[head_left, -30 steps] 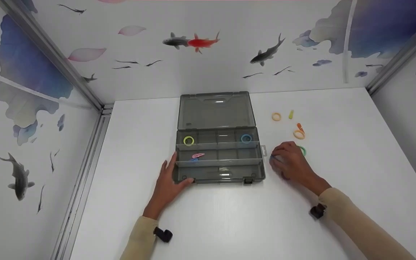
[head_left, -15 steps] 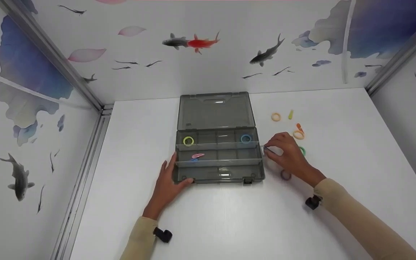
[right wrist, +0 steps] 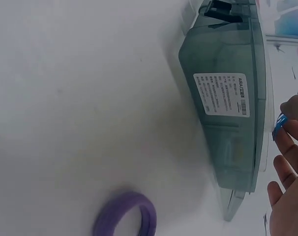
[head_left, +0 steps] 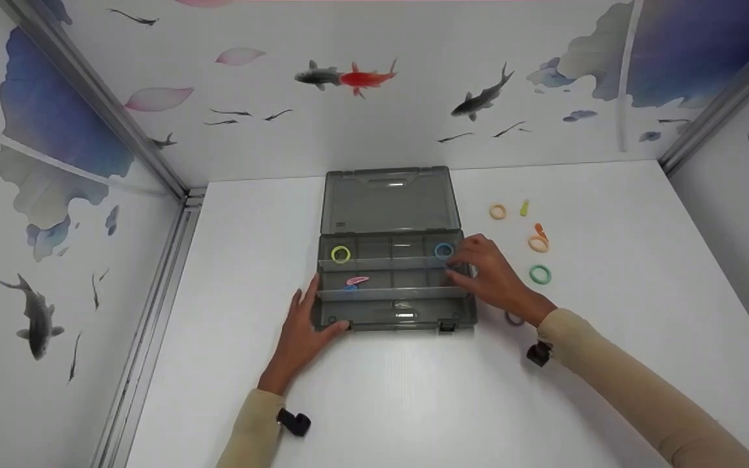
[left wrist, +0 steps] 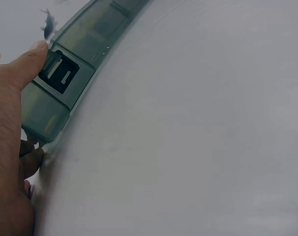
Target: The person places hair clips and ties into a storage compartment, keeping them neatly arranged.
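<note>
A grey see-through compartment box (head_left: pixel 394 326) lies with its lid (head_left: pixel 391 201) folded back. My left hand (head_left: pixel 298 341) holds its near left corner, thumb on the front rim and fingers along the left side. Over the box's right end, my right hand (head_left: pixel 488 273) pinches a small blue hair clip (right wrist: pixel 280 123) between thumb and fingertips. In the back row are a yellow ring (head_left: pixel 341 254) at the left and a blue ring (head_left: pixel 443 251) at the right. A pink hair clip (head_left: pixel 357 281) and a blue clip (head_left: pixel 350 287) lie in the middle row's left part.
Right of the box lie a pale orange ring (head_left: pixel 498 211), a yellow clip (head_left: pixel 525 208), an orange clip (head_left: pixel 540 231), another orange ring (head_left: pixel 538 244) and a green ring (head_left: pixel 540 274). A purple ring (right wrist: pixel 124 211) sits beneath the right wrist. Walls enclose the table.
My right hand has picked up the blue clip from the table and carried it left over the box's right end, uncovering the green ring. The left hand stays in place.
</note>
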### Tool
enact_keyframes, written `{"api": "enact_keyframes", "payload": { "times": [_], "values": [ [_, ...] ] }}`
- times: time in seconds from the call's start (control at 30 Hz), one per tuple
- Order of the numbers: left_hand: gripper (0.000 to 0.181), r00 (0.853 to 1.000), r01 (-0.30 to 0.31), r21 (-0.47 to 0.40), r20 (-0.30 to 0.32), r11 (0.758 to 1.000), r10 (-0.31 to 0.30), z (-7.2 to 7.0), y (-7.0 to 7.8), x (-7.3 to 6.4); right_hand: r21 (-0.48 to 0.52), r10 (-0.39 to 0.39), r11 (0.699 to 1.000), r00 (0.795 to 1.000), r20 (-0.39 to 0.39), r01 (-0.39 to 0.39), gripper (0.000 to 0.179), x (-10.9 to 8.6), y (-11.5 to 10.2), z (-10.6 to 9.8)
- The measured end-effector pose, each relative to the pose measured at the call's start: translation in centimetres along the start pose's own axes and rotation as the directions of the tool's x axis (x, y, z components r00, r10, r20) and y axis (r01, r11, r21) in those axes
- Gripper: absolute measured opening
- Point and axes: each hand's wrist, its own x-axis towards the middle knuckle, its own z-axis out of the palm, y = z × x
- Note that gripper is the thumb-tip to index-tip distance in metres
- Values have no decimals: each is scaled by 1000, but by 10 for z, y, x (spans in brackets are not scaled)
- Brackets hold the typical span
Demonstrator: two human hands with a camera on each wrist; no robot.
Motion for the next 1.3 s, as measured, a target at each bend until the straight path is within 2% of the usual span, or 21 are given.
{"api": "enact_keyframes", "payload": {
  "times": [0.27, 0.77, 1.3],
  "values": [
    [111, 1000, -3, -2, 2, 1000, 3, 0, -2, 1, -6, -66, 998, 998, 22, 67, 16, 13, -5, 18],
    [113, 1000, -11, 11, 1, 1000, 11, 0, 0, 2, -31, -57, 998, 989, 134, 62, 16, 32, -19, 38],
    [113, 1000, -11, 5, -6, 1000, 11, 1, 1, 0, -8, -32, 999, 978, 206, 34, 11, 45, -31, 51]
  ]
}}
